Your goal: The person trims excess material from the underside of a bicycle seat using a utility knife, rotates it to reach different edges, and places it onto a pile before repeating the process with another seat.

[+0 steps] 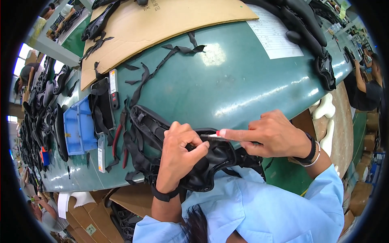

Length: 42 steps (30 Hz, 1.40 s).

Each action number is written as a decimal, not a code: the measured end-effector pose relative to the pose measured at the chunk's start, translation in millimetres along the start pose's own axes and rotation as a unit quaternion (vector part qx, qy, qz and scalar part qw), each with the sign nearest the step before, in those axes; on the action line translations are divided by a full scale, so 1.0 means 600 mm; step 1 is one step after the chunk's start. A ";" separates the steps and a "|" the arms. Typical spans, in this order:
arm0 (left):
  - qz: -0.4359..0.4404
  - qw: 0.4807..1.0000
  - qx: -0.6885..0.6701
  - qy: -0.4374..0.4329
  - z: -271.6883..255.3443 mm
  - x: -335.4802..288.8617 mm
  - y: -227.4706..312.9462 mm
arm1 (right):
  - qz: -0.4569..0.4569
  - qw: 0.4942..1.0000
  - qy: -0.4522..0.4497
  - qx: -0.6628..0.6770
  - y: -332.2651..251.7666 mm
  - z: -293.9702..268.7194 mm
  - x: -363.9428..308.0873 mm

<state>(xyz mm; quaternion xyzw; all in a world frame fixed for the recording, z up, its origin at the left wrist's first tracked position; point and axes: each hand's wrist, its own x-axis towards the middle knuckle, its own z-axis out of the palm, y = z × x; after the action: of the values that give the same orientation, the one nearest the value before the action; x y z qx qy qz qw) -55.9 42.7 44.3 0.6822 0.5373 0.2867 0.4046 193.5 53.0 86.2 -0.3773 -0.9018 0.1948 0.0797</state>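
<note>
A black bicycle saddle (221,156) rests against my front at the table's near edge, its hollow underside turned up. With fingers curled and the thumb near the forefinger, my left hand (178,152) grips the saddle's rim; its fingertips are partly hidden. From the right, my right hand (269,135) holds a slim pale tool with a red end (215,135), forefinger stretched along it, over the saddle's far edge. The tool's exact kind does not show. Black fabric scraps (139,160) lie heaped left of the saddle, beside red-handled pliers (117,139).
A blue bin (81,127), a black tray (106,103) and a clear plastic case (101,154) stand left. Cardboard (174,18) and a printed sheet (277,34) cover the far table. More saddles (48,93) crowd the left. A co-worker (366,87) is at far right.
</note>
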 end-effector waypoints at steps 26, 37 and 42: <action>0.113 0.977 0.177 -0.044 0.009 0.045 0.024 | 0.152 0.975 0.117 -0.109 -0.079 0.043 -0.077; 0.154 0.947 0.281 -0.004 -0.063 0.063 0.000 | 0.217 0.967 0.128 -0.023 -0.089 0.060 -0.094; -0.185 0.957 -0.087 -0.207 -0.106 0.025 0.011 | 0.164 0.954 0.192 0.162 -0.048 0.078 -0.074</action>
<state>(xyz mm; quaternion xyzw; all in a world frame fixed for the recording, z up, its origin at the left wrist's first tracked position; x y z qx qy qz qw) -101.4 72.0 81.5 0.5773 0.5314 0.1045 0.6110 192.3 -10.4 55.2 -0.5326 -0.7512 0.2725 0.2788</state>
